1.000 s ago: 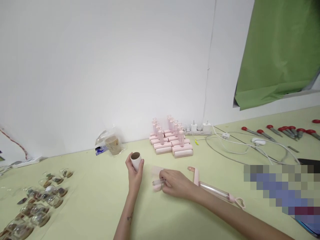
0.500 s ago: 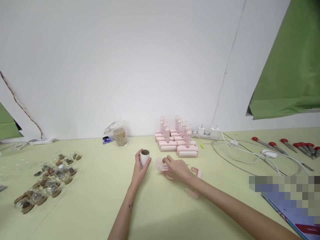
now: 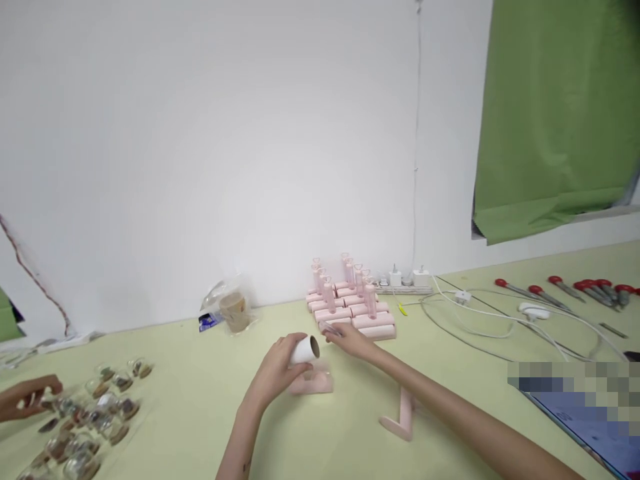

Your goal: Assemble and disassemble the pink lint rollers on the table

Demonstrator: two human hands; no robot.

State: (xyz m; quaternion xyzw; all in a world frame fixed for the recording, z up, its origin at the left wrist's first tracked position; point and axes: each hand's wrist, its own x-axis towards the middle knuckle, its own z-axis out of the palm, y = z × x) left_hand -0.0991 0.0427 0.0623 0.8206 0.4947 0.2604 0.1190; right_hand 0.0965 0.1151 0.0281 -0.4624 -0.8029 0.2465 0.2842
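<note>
My left hand [image 3: 274, 373] grips a small white paper roll [image 3: 304, 349] with a brown core, tilted so its open end faces right. My right hand [image 3: 349, 340] pinches the end of a clear slim handle piece [image 3: 330, 328] just right of the roll's opening. A pink holder [image 3: 314, 383] lies on the green table [image 3: 190, 433] under my left hand. A second pink L-shaped part [image 3: 403, 417] lies beside my right forearm.
Stacked pink rollers [image 3: 350, 307] stand behind my hands. A bagged paper cup [image 3: 234, 309] sits by the wall. Another person's hand [image 3: 27, 396] touches several clear packets [image 3: 93, 410] at the left. White cables [image 3: 500, 317], chargers [image 3: 407, 279] and red-handled tools [image 3: 585, 290] lie at the right.
My left hand tipped the roll from upright onto its side. My right hand lifted the clear piece up level with the roll's opening. Another person's hand appeared at the left.
</note>
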